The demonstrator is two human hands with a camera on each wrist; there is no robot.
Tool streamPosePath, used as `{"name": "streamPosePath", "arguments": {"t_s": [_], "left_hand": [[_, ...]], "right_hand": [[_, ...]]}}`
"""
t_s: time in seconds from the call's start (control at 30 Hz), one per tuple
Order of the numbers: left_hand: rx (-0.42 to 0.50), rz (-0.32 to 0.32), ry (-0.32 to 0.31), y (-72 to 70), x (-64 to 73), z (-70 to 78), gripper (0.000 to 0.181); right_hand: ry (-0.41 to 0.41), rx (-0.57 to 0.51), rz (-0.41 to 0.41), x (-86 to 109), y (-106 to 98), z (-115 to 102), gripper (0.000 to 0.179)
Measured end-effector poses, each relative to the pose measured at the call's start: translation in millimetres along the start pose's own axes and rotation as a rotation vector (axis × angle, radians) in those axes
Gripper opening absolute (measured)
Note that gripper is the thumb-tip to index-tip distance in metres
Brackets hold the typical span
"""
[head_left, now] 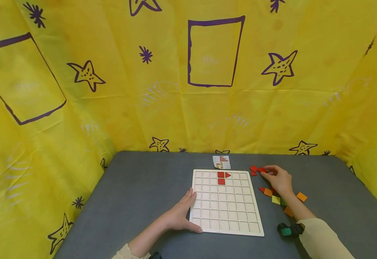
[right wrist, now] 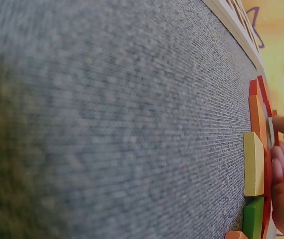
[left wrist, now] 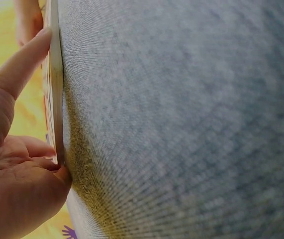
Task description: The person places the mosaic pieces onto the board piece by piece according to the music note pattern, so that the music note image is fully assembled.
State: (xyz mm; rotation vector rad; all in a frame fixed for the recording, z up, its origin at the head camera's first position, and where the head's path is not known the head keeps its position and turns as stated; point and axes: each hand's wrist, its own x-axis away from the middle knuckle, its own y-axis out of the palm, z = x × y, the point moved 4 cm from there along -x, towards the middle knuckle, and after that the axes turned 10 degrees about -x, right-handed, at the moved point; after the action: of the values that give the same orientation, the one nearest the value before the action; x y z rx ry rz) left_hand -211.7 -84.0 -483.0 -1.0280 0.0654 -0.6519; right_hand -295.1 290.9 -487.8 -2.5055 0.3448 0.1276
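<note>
A white square-grid board point(head_left: 224, 205) lies on the table. Two red square tiles point(head_left: 221, 175) and a red triangle tile point(head_left: 228, 175) sit in its top rows. My left hand point(head_left: 182, 212) rests at the board's lower left, thumb at the front edge and fingers along the left side; the left wrist view shows thumb and fingers touching the board's edge point(left wrist: 56, 74). My right hand point(head_left: 279, 181), right of the board, pinches a red tile point(head_left: 261, 169) between thumb and fingertips. Other red tiles point(head_left: 254, 168) lie beside it. The right wrist view partly hides the held piece.
Below the right hand lie orange point(head_left: 268, 192), yellow point(head_left: 275, 200) and green point(head_left: 283, 201) tiles, partly under the forearm. One orange tile point(head_left: 301, 196) lies right of it. A small printed pattern card point(head_left: 221, 162) is behind the board. A yellow patterned cloth point(head_left: 175, 108) surrounds the table.
</note>
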Motion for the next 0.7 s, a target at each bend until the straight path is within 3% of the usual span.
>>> {"name": "streamPosePath", "arguments": {"t_s": [0.33, 0.7], "left_hand": [[-0.004, 0.002, 0.000, 0.0, 0.0, 0.0, 0.118], [0.000, 0.002, 0.000, -0.2, -0.4, -0.3, 0.118]], "right_hand": [[0.025, -0.035, 0.007, 5.9, 0, -2, 0.043], [-0.004, -0.084, -0.081, 19.0, 21, -20, 0.044]]}}
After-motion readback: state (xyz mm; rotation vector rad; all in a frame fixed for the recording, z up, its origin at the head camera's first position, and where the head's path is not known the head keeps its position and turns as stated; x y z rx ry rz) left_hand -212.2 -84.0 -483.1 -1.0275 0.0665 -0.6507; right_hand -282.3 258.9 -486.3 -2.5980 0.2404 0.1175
